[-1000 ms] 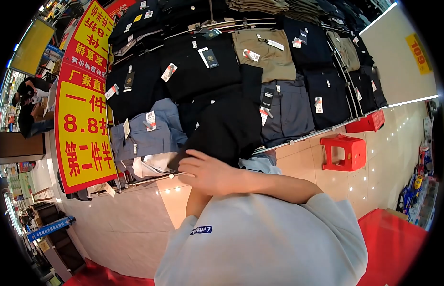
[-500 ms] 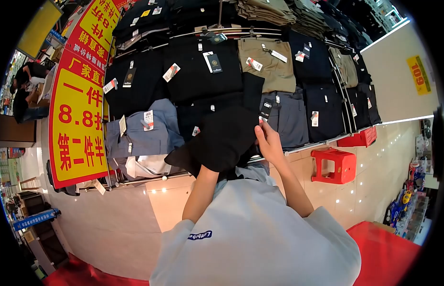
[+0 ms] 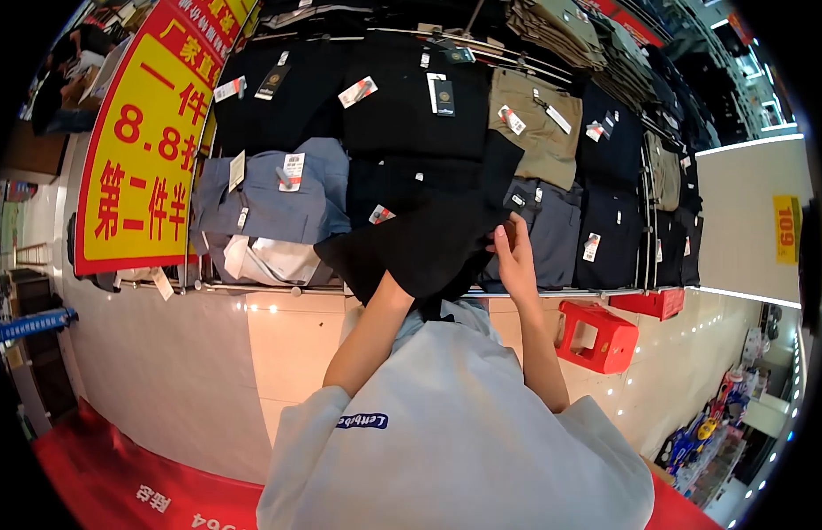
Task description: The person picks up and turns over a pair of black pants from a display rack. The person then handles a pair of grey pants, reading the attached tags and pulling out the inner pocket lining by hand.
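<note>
While black cloth [image 3: 420, 238] flanks the right hand [image 3: 517, 262] — a rack [image 3: 648, 230] holds trousers [image 3: 521, 150].

You're wearing a loose, pale grey-blue top [image 3: 455, 442] with soft creases and a faint warm tint down its middle. On your left chest sits a small dark blue patch [image 3: 362, 421], a narrow strip with white lettering, upside down from your view. Just beside that patch, your left sleeve [image 3: 307, 422] is short and wide. Across the chest from it, your right sleeve [image 3: 601, 437] matches in cut and colour. Your right hand [image 3: 517, 268] is bare.
</note>
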